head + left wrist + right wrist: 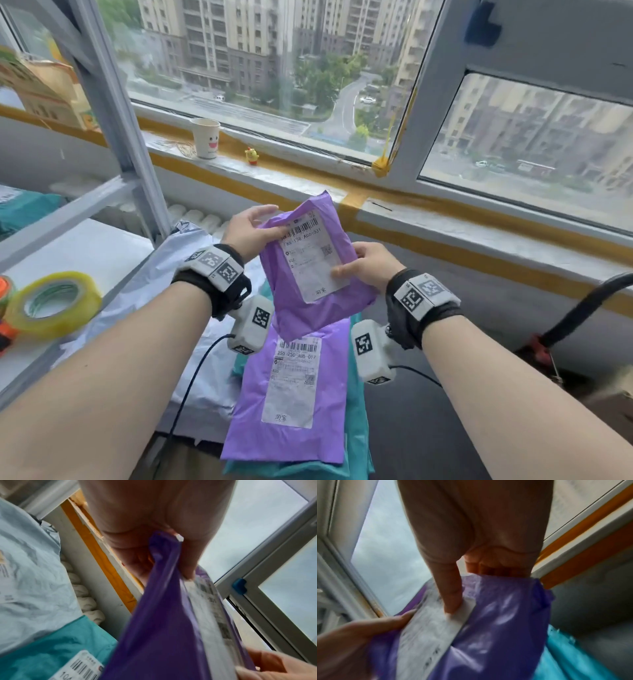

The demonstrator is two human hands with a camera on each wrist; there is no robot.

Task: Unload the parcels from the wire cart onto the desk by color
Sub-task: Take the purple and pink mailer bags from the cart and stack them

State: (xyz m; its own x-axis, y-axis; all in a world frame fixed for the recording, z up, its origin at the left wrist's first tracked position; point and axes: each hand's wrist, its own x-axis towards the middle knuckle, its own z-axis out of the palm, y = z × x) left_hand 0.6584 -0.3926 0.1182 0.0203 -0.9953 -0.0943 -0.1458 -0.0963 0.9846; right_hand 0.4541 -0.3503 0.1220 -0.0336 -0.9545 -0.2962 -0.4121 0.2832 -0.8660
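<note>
Here, clear of the windowsill (445, 222) and above a second purple parcel (291, 404), both hands' fingers (270, 233) pinch the raised purple parcel (308, 298) by opposite edges.

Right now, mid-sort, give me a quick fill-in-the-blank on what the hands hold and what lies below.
1. Both the left hand and the right hand hold one ____ parcel.
2. Below it lies a second purple parcel, on top of ____ parcels.
3. On the sill stands a paper ____.

Missing: purple; teal; cup

Both hands (248, 231) (368, 263) raised, fingers pinching, arms fwd
</note>
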